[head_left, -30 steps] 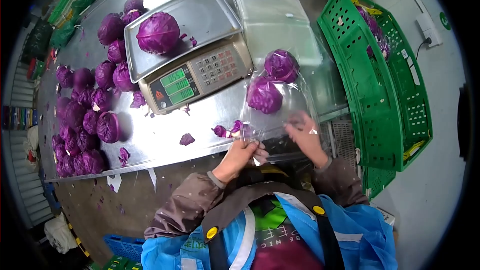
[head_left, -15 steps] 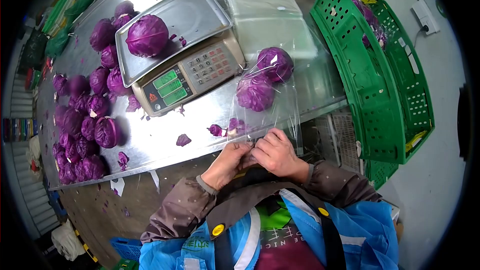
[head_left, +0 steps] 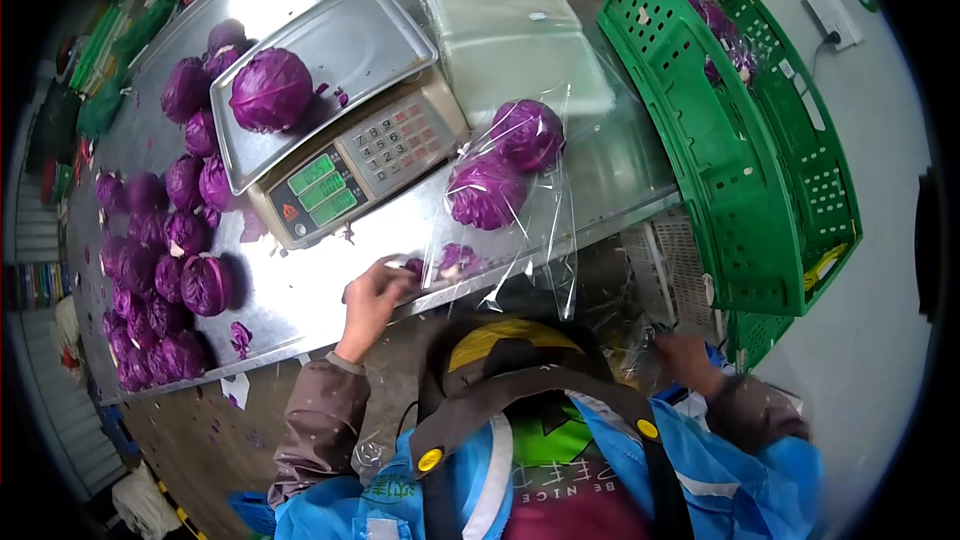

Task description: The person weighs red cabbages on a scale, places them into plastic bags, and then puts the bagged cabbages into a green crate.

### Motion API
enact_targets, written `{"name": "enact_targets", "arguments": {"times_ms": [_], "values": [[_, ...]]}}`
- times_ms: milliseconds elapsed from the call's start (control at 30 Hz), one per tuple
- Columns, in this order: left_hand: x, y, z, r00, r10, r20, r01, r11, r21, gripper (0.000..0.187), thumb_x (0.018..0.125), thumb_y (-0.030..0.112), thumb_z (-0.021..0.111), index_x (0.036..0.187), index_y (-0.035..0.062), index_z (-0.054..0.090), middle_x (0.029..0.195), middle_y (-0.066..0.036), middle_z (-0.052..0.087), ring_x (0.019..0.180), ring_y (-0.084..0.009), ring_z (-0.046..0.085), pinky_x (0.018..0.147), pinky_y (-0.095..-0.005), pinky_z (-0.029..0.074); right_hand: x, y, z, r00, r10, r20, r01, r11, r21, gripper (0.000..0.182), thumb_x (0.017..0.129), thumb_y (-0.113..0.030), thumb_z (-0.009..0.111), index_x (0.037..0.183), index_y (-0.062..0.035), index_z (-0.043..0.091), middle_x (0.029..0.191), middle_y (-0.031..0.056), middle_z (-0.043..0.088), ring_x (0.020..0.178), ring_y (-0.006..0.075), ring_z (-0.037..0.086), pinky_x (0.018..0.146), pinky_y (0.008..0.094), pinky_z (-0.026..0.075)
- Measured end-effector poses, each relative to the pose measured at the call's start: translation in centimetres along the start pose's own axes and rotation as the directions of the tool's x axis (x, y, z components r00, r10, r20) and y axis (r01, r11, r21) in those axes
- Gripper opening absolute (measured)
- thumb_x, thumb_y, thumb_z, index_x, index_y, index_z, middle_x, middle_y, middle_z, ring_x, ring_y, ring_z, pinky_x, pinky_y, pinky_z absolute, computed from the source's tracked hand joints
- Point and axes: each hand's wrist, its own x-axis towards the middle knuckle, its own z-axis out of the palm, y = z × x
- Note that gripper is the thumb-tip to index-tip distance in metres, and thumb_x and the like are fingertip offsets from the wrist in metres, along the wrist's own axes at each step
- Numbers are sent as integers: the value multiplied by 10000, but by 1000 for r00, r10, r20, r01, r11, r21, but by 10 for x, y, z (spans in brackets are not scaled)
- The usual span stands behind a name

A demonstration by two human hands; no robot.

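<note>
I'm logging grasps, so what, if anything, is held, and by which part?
I cannot tell: the left hand is beside the purple leaf scraps, the right hand is away from the clear bag, and neither grip shows clearly.

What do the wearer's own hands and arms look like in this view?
The left hand and right hand show no gloves. The left sleeve and right sleeve are dark greyish brown with small pale marks; the left ends in a plain grey cuff. Blur hides finer detail on the right hand.
</note>
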Motion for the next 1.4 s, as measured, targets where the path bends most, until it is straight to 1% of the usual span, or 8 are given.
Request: {"name": "enact_targets", "arguments": {"times_ms": [100,200,233,400,567,800,867,1400], "values": [[7,19,23,866,464,-184,-293,771,566,452,696,-62,605,1119,43,485,965,-134,537,760,-209,584,597,-313,479,68,-56,-86,600,-215,-771,352,936,13,414,697,-12,603,1101,-79,539,1013,100,549,877,293,528,747,342,457],[17,36,53,837,547,0,-533,816,223,383,664,-13,610,1032,92,597,913,-110,504,711,-258,504,595,-338,439,117,-75,-117,519,-383,-764,310,917,-250,386,714,-77,563,1086,-179,569,1099,41,517,993,242,483,848,372,418],[28,36,52,549,806,223,-766,378,519,397,643,36,618,1027,139,611,907,-97,507,755,-258,514,600,-326,424,127,-82,-125,445,-582,-681,408,808,-424,345,713,-104,557,1045,-195,578,1107,30,514,1024,231,471,875,397,397],[32,43,69,576,772,268,-776,414,475,312,687,77,591,984,162,638,964,-104,475,879,-260,485,738,-330,418,160,-89,-120,307,-865,-397,629,498,-597,231,724,-157,551,951,-185,580,1117,19,512,1105,206,438,929,441,349],[51,85,33,879,476,-37,-477,879,-20,204,801,109,503,950,34,621,1044,-106,461,983,-204,481,809,-309,408,149,-93,-182,633,-197,-749,742,429,515,93,865,-102,505,907,-35,553,910,63,579,840,168,567,803,312,439],[55,202,-25,581,773,-254,-800,599,-5,312,928,212,381,1020,-12,578,1078,-88,524,943,-167,518,827,-284,415,111,-130,-257,59,288,-956,983,150,106,191,938,-154,404,874,7,485,822,108,582,738,152,568,700,273,486],[55,209,-28,821,516,-243,-556,820,-137,339,933,228,377,1008,-24,591,1022,-103,573,895,-152,540,812,-268,410,114,-142,-255,178,323,-930,971,94,218,175,940,-142,391,888,8,465,790,108,569,700,158,572,663,292,501],[23,37,-17,993,-87,-80,71,979,-190,493,942,425,271,762,13,474,528,-66,510,403,-158,518,411,-234,451,147,-179,-159,760,124,-638,648,-53,760,226,923,-228,447,797,-48,394,547,1,428,415,64,445,347,205,316]]}}
